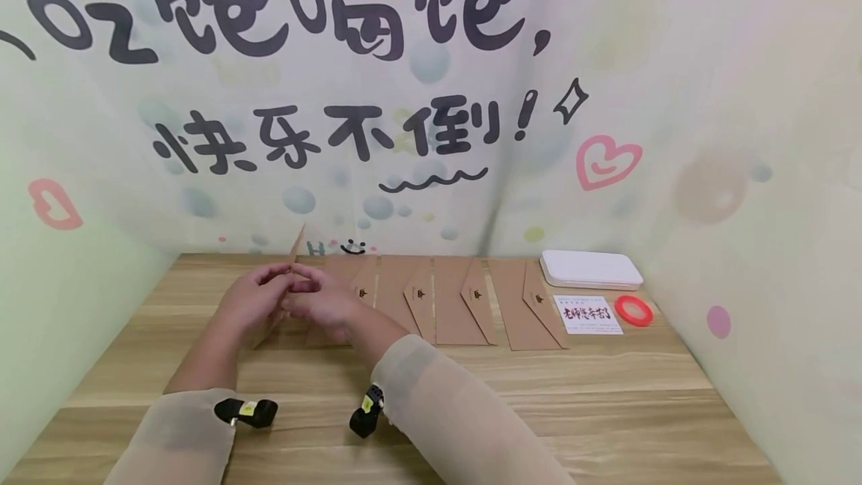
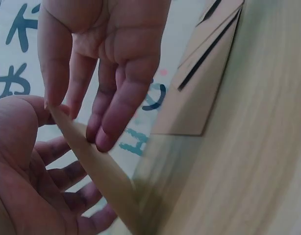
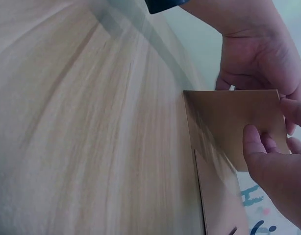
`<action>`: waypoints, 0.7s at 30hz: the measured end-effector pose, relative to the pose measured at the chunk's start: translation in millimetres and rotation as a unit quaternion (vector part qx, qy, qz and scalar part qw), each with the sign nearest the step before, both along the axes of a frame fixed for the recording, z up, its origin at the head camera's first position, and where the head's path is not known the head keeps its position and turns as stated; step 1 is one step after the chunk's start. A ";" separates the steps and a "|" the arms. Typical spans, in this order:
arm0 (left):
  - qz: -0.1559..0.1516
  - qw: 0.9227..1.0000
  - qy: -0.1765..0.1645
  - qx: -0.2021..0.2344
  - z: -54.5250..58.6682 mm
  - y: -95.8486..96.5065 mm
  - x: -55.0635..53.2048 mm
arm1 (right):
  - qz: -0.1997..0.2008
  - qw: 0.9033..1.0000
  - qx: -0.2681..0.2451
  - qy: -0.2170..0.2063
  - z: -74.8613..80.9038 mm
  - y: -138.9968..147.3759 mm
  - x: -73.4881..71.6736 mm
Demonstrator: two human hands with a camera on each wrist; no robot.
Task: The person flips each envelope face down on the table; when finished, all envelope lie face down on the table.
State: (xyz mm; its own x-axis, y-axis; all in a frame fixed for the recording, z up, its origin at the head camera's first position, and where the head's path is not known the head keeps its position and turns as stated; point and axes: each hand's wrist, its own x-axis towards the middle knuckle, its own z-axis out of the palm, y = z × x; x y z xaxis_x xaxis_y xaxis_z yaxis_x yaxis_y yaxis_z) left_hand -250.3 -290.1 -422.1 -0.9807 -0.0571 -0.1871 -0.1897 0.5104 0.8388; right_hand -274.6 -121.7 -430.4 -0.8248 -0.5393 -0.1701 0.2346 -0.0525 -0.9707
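Grip: left hand (image 1: pixel 254 298) and right hand (image 1: pixel 330 304) both pinch the brown envelope (image 3: pixel 219 115), left of centre in head view; near edge-on, long axis lower left to upper right, tip pointing up.

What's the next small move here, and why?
Probably lower the held envelope flat: the left hand and right hand hold it tilted up, left of four envelopes that lie flat, side by side.

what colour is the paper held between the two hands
The held paper is plain brown; the right wrist view shows it best.
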 end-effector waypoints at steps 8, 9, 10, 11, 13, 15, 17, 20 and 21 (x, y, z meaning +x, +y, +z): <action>0.046 0.995 0.063 -0.057 9.2 5.6 3.4 | 0.023 1.000 -0.018 -0.009 -1.1 -2.0 -0.7; 0.054 0.995 0.070 -0.056 10.3 6.3 4.2 | 0.025 0.999 -0.020 -0.010 -1.8 -2.5 -0.7; 0.061 0.994 0.078 -0.055 11.6 7.1 5.0 | 0.027 0.999 -0.021 -0.011 -2.5 -2.9 -0.6; 0.067 0.992 0.085 -0.057 12.8 7.8 5.8 | 0.029 0.999 -0.022 -0.011 -3.1 -3.5 -0.4; 0.079 0.990 0.097 -0.058 14.9 8.4 6.8 | 0.033 0.999 -0.023 -0.012 -3.9 -4.6 0.6; 0.091 0.988 0.108 -0.058 16.7 8.4 7.6 | 0.036 0.999 -0.020 -0.016 -4.1 -5.7 1.7; 0.103 0.986 0.115 -0.056 17.6 7.2 7.7 | 0.038 0.999 -0.015 -0.020 -4.7 -6.8 2.4; 0.118 0.984 0.122 -0.059 18.0 2.9 7.2 | 0.037 0.999 -0.006 -0.028 -6.9 -8.6 2.2; 0.121 0.983 0.122 -0.061 17.8 1.0 6.9 | 0.037 0.999 -0.005 -0.031 -8.0 -8.9 2.0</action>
